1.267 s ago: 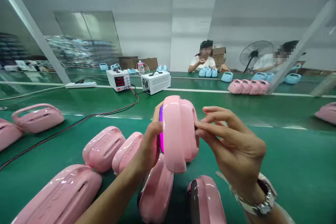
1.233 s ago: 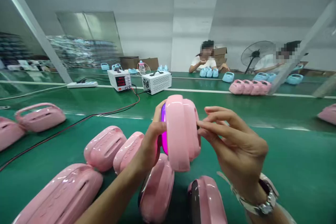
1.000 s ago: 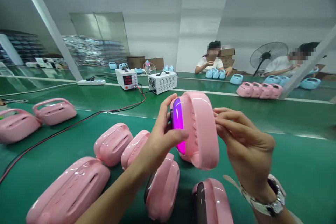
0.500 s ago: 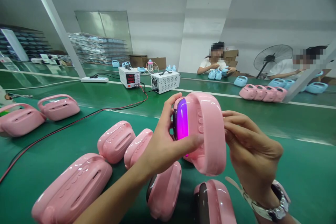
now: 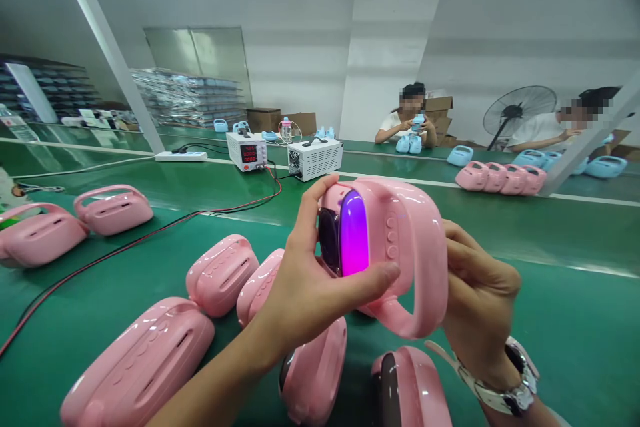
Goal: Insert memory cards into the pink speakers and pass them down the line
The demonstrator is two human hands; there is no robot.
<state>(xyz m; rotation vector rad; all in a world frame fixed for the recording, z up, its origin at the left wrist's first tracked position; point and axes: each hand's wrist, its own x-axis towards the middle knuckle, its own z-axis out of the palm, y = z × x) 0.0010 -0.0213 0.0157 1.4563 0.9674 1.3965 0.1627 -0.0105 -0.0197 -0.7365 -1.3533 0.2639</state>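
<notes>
Both hands hold a pink handled speaker (image 5: 400, 240) up over the green belt (image 5: 575, 320). Its front strip glows magenta and a row of round buttons shows on its top. My left hand (image 5: 310, 280) grips its front side, thumb laid under the glowing strip. My right hand (image 5: 475, 293), with a wristwatch, wraps the far side by the handle. Below them lie several more pink speakers (image 5: 220, 273), one big at the lower left (image 5: 140, 367).
A power supply (image 5: 246, 151) and a white box unit (image 5: 315, 158) stand at the back, with red and black wires (image 5: 150, 233) running left. Two pink speakers (image 5: 113, 208) lie far left. Two people sit behind among blue and pink speakers (image 5: 495, 177), beside a fan (image 5: 517, 110).
The speaker has turned in my hands so its glowing front and top buttons face me more. My left thumb slid along under the strip. The view shifted slightly left.
</notes>
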